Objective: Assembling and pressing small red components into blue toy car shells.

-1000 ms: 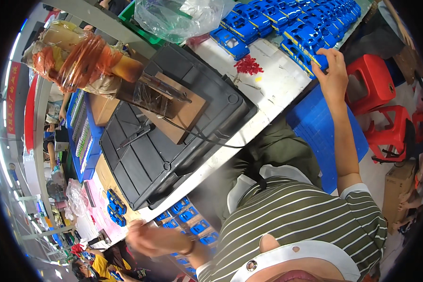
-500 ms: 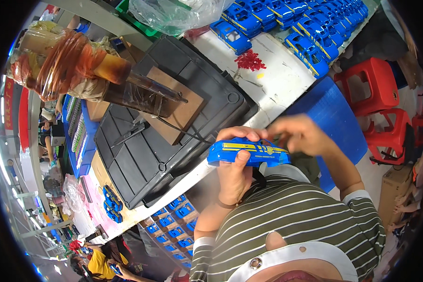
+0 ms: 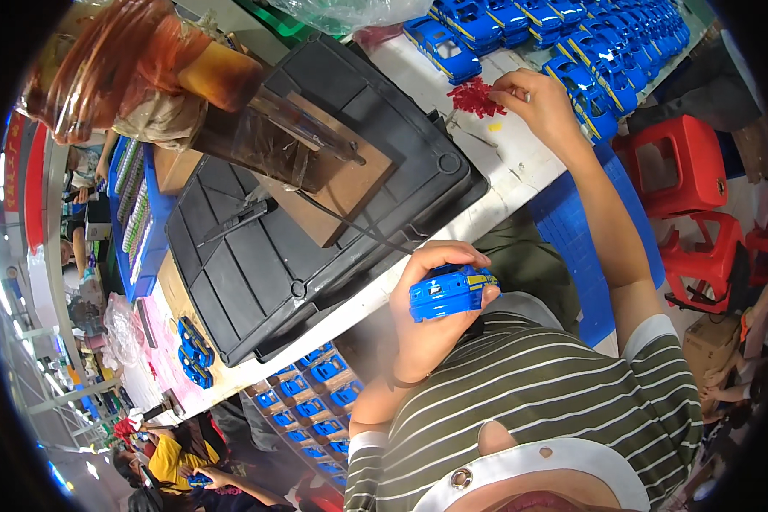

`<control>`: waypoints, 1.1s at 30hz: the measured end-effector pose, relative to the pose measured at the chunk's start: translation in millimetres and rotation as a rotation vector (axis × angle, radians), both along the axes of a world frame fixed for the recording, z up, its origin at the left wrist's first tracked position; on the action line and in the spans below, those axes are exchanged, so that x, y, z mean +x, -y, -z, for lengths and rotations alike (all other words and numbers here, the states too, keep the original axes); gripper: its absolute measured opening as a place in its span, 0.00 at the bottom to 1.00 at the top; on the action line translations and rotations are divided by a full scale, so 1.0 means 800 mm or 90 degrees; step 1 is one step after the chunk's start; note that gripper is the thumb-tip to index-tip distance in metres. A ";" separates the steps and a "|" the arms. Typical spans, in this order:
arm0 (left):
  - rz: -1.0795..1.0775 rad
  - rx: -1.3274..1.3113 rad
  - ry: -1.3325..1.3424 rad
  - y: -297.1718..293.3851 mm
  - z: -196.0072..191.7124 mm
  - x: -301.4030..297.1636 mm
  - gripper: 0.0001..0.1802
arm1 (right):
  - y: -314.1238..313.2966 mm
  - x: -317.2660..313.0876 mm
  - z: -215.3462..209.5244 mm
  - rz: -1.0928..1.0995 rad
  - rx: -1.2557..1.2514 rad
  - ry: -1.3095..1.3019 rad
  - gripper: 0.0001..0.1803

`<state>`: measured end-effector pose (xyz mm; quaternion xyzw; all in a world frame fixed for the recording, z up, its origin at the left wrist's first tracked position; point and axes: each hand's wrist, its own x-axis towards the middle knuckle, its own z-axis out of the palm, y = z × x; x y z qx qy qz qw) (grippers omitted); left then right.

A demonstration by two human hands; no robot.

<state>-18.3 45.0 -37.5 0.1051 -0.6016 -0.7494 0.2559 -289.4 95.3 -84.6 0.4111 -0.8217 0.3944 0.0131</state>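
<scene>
Once let go by the right hand [image 3: 538, 107]: blue toy car [image 3: 450, 292] kept by the left hand [image 3: 427, 316] alone, where half a second earlier held between both in front of the chest.
Right-hand change: swung away from the car and stretched out to the heap of small red pieces [image 3: 476, 96] near the far right part of the white table [image 3: 520, 171].
Meaning for the work: car apparently parked in one hand while the red pieces were gone for. A judgement only, nothing yet seen lifted.
Left hand: closed round the car, thumb along the near side, fingers curled over the top; wrist bent, forearm raised from the lower edge.
Car's place: off the table, just in front of the striped shirt [image 3: 555, 392], below the table's near edge.
Right arm: nearly straight, reaching up and across the near edge, elbow over the blue crate [image 3: 572, 230].
Right hand: fingertips drawn together and pointing down at the heap, touching or just above it. Impossible to tell whether a piece was pinched.
Nearby: black tray [image 3: 316, 239] at mid-table, left of the heap; rows of blue cars [image 3: 572, 43] along the far edge, just beyond the hand; red stools [image 3: 670, 162] off the right end.
</scene>
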 end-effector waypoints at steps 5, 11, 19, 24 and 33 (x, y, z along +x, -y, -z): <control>0.011 0.009 0.053 0.000 0.004 -0.003 0.22 | -0.004 -0.006 0.008 -0.042 -0.110 0.141 0.08; 0.043 -0.038 0.049 0.001 -0.002 -0.014 0.22 | -0.014 -0.003 0.000 -0.124 -0.276 0.396 0.09; 0.029 -0.017 0.086 0.001 0.002 -0.018 0.21 | -0.021 0.028 -0.030 -0.237 -0.316 0.420 0.07; 0.035 0.017 0.091 0.001 0.000 -0.018 0.21 | -0.025 0.037 -0.033 -0.309 -0.367 0.380 0.09; 0.035 0.015 0.079 0.001 0.003 -0.018 0.22 | -0.028 0.052 -0.045 -0.330 -0.371 0.398 0.08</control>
